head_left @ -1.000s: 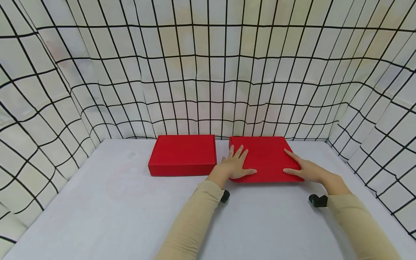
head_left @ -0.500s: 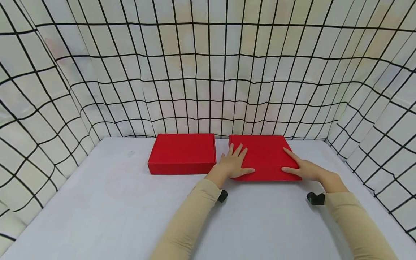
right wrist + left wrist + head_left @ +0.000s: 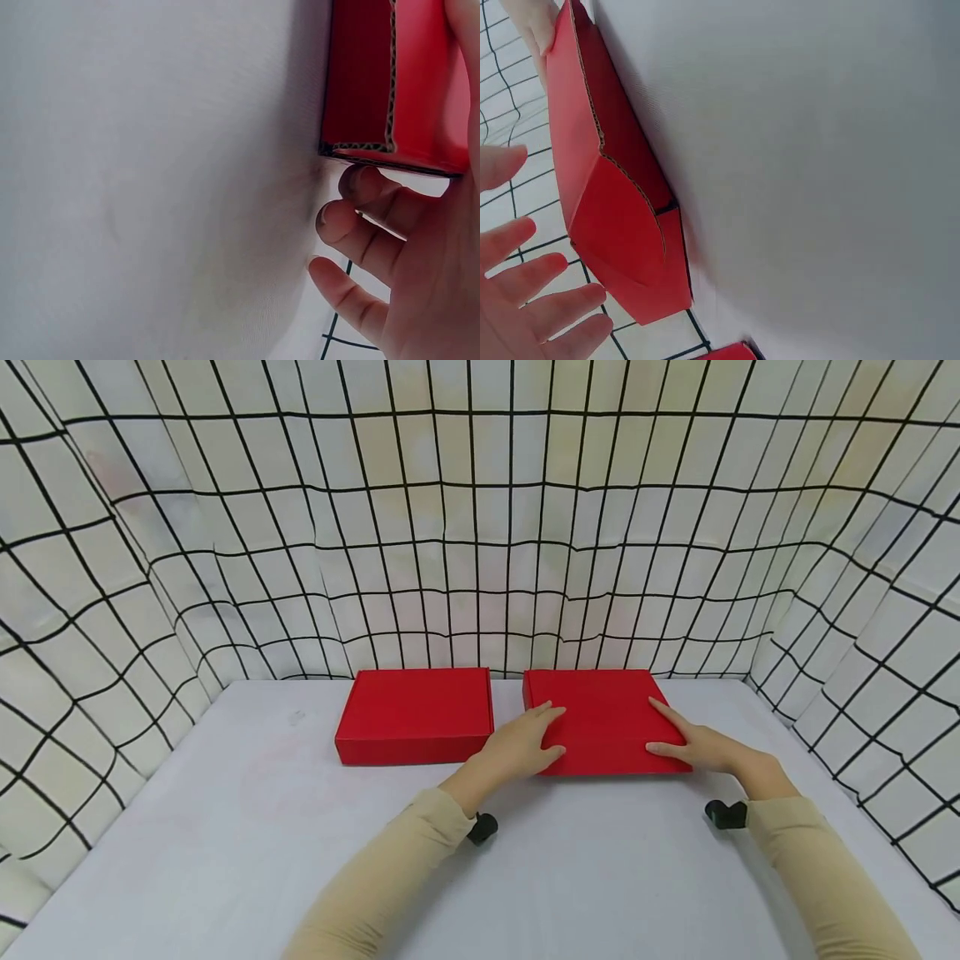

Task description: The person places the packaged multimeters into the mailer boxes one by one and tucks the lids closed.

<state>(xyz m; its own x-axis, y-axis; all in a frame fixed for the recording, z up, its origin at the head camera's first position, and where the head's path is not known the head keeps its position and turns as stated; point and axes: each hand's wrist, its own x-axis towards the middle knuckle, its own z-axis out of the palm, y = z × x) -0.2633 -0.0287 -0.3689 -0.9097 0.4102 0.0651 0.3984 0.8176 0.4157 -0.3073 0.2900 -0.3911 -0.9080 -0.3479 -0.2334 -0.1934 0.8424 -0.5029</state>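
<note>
A red cardboard box (image 3: 600, 718) lies at the right, its lid down over the top and the lid's front edge sticking out past the front wall. In the left wrist view, a side flap (image 3: 619, 217) bulges out at the corner of that box. My left hand (image 3: 521, 745) is over the box's left edge, fingers spread; the left wrist view shows them apart from the cardboard. My right hand (image 3: 708, 749) rests at the right edge, thumb and index finger lying straight on the lid. Its other fingers (image 3: 364, 247) hang loosely bent beside the side wall in the right wrist view.
A second red box (image 3: 420, 714), closed, stands left of the first with a narrow gap between them. Both are on a white-covered table (image 3: 225, 827). White walls with a black grid (image 3: 480, 510) close in the back and sides. A black device (image 3: 726, 815) sits under the right wrist.
My left hand has slid left from the lid's top toward its left edge, and its fingers have turned to the right. The right hand stays in place on the box. The view shifts slightly.
</note>
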